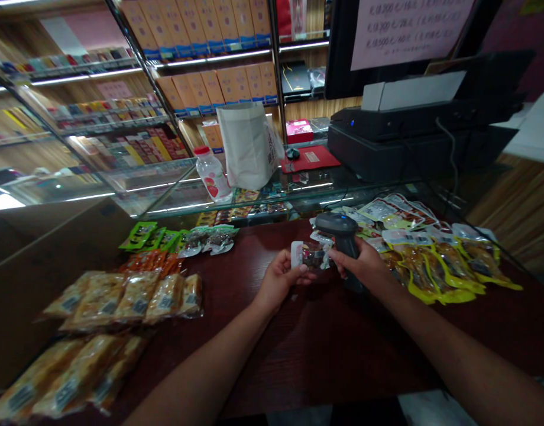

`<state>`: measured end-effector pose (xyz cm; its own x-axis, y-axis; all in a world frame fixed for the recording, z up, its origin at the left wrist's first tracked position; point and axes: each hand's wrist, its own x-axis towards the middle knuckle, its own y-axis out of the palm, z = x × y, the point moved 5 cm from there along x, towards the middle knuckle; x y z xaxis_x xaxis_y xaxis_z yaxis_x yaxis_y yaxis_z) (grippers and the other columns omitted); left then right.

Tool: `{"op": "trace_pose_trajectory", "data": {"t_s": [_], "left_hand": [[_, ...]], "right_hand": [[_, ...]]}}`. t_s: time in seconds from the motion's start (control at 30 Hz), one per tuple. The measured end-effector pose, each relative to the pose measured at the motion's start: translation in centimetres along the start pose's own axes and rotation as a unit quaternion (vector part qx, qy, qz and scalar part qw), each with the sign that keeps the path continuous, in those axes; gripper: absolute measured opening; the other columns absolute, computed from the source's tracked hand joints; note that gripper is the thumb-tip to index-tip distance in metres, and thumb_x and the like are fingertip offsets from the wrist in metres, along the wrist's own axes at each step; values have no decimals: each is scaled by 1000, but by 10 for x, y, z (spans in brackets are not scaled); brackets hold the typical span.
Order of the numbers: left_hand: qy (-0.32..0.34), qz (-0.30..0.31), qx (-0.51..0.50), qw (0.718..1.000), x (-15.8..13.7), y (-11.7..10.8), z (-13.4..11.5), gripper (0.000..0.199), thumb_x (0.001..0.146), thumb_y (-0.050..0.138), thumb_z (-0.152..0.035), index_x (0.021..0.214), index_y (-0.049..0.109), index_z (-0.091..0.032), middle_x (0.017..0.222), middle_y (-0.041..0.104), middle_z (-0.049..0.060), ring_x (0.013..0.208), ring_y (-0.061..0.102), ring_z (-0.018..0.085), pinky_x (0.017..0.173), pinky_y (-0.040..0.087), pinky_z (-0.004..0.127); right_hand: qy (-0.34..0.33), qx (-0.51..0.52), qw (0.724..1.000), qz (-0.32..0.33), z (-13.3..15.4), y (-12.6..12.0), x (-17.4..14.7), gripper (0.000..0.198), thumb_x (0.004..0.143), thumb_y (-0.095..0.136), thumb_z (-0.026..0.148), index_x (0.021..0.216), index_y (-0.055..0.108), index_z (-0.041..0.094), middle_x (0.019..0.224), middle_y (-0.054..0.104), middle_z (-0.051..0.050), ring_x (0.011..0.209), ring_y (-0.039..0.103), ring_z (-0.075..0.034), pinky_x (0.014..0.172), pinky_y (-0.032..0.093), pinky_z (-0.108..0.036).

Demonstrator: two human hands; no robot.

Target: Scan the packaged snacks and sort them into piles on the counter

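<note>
My left hand (pixel 281 277) grips a small clear snack packet (pixel 314 255) with dark contents and a pale end, over the middle of the dark red table. In my right hand (pixel 365 266) is a black barcode scanner (pixel 337 223), its head pointing left and a blue light showing on top. My right thumb reaches to the packet's right edge. Just behind the scanner, another packet is partly hidden. Right of it lie several yellow-edged snack packs (pixel 431 266) and more flat packs (pixel 394 212).
At left are bread-like packs (pixel 134 296), orange packets (pixel 154 262), green packets (pixel 143 235), silvery packets (pixel 210 239) and a cardboard box (pixel 54 254). A bottle (pixel 212 174), paper bag (pixel 248 145) and red mat (pixel 319 158) stand on the glass counter, beside a black register machine (pixel 387 142).
</note>
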<state>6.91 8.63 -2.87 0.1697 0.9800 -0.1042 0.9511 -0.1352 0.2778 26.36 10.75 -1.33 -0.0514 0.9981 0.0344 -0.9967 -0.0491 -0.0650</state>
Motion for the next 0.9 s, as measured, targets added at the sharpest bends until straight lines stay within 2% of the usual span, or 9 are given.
{"op": "trace_pose_trajectory", "data": {"t_s": [0.13, 0.33, 0.53, 0.6, 0.77, 0.9], "left_hand": [[-6, 14, -7, 1000, -2, 3, -4, 48, 64, 90, -40, 89, 56, -18, 88, 77, 5, 74, 76, 20, 65, 58, 26], [-19, 37, 20, 999, -3, 4, -4, 48, 67, 88, -44, 95, 59, -18, 92, 79, 9, 78, 77, 23, 66, 59, 28], [-10, 42, 54, 998, -1, 2, -2, 49, 68, 86, -51, 98, 68, -16, 87, 78, 7, 74, 75, 21, 64, 58, 27], [0, 17, 69, 997, 1, -3, -3, 47, 66, 86, -52, 93, 69, -16, 86, 78, 6, 71, 75, 20, 65, 59, 28], [61, -100, 56, 992, 7, -25, -13, 47, 66, 86, -52, 91, 69, -16, 85, 77, 4, 72, 75, 20, 71, 61, 32], [110, -165, 41, 979, 11, -41, -20, 48, 66, 86, -50, 93, 69, -15, 90, 77, 5, 78, 76, 21, 74, 61, 32]], "right_hand": [[1, 0, 1000, 17, 1, 5, -1, 33, 69, 81, 44, 81, 58, 23, 49, 61, 7, 39, 55, -13, 42, 45, -26], [7, 0, 1000, 19, 2, 1, 1, 39, 69, 81, 43, 95, 61, 22, 52, 63, 7, 41, 58, -14, 43, 48, -27], [-6, -5, 1000, 11, 5, -2, -1, 42, 70, 82, 42, 101, 63, 21, 54, 64, 7, 41, 58, -15, 44, 48, -27], [-9, -2, 1000, 3, 5, -2, -1, 41, 71, 81, 44, 100, 63, 21, 52, 62, 7, 41, 57, -15, 44, 47, -27], [-17, 14, 1000, -10, 5, -5, 0, 38, 78, 76, 52, 97, 60, 23, 55, 62, 6, 43, 57, -14, 43, 48, -26], [-21, 29, 999, 30, 8, -1, -3, 38, 85, 66, 60, 92, 59, 23, 59, 64, 4, 44, 57, -13, 43, 49, -25]]}}
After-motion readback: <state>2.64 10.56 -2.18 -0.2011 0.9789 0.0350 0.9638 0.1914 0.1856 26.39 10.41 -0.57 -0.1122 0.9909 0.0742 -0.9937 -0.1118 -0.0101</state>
